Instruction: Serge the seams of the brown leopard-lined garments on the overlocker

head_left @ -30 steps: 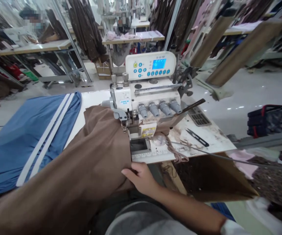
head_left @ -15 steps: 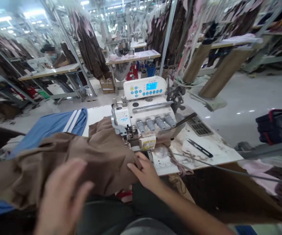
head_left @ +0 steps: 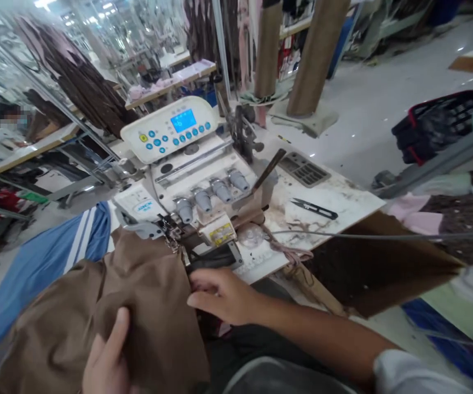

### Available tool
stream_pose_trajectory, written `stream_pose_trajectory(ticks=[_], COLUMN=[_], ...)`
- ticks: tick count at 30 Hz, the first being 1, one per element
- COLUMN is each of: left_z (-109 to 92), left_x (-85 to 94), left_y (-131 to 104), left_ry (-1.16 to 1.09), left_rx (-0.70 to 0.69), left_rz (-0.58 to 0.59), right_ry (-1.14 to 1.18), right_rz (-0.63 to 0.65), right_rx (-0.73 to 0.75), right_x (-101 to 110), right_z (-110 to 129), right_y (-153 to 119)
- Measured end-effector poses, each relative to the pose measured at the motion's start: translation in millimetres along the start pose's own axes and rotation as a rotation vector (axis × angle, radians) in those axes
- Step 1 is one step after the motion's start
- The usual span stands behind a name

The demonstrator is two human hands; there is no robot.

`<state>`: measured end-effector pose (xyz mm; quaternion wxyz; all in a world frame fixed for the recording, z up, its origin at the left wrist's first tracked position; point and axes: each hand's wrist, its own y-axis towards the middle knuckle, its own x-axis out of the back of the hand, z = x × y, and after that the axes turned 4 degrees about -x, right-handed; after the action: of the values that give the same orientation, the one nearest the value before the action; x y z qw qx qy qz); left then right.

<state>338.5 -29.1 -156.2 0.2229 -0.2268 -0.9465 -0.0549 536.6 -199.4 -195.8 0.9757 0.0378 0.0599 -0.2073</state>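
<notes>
A piece of brown fabric spreads over the left front of an overlock sewing machine, its far edge lying by the presser foot. At the lower left, my left hand grips the fabric with the thumb on top; its other fingers are mostly hidden. My right hand is closed at the fabric's right edge, just in front of the machine, thumb and curled fingertips at the cloth. The machine's panel has a lit blue display.
Thread snips lie on the white table right of the machine. Blue cloth with white stripes lies to the left. A black basket with red trim stands at the right. Behind, a person sits at another machine.
My left hand has come down onto the brown fabric. The fabric's right edge now hangs straighter beside my right hand. The view has turned right and closer to the machine.
</notes>
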Motion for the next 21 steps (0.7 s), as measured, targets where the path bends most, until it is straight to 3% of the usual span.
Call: stream_pose_trajectory(ticks=[2, 4, 7, 9, 11, 13, 16, 21], left_z=[-7, -10, -15, -22, -32, -41, -48, -42], left_x=[-2.0, -4.7, -10.2, -18.0, -29.3, -41.0, -52.9, -53.8], left_y=[6, 9, 6, 0, -3, -1, 8, 17], left_ry=[0.025, 0.21, 0.494, 0.541, 0.538, 0.606, 0.728, 0.752], left_rx=[0.048, -0.113, -0.63, -1.027, -1.246, -1.277, -1.254, -1.189], left_rz=[-0.05, -0.109, -0.2, -0.063, 0.123, 0.19, 0.149, 0.119], right_ry=[-0.036, -0.142, -0.262, -0.283, -0.268, -0.249, -0.225, -0.207], right_rz=[-0.079, -0.182, -0.325, -0.319, -0.228, -0.167, -0.179, -0.229], right_rx=[0.035, 0.136, 0.265, 0.254, 0.194, 0.139, 0.095, 0.078], right_x=[-13, -20, -19, -16, -16, -18, -22, -22], right_z=[-7, -12, -15, -13, -12, -12, -17, -20], right_y=[2, 1, 1, 3, 4, 2, -5, 0])
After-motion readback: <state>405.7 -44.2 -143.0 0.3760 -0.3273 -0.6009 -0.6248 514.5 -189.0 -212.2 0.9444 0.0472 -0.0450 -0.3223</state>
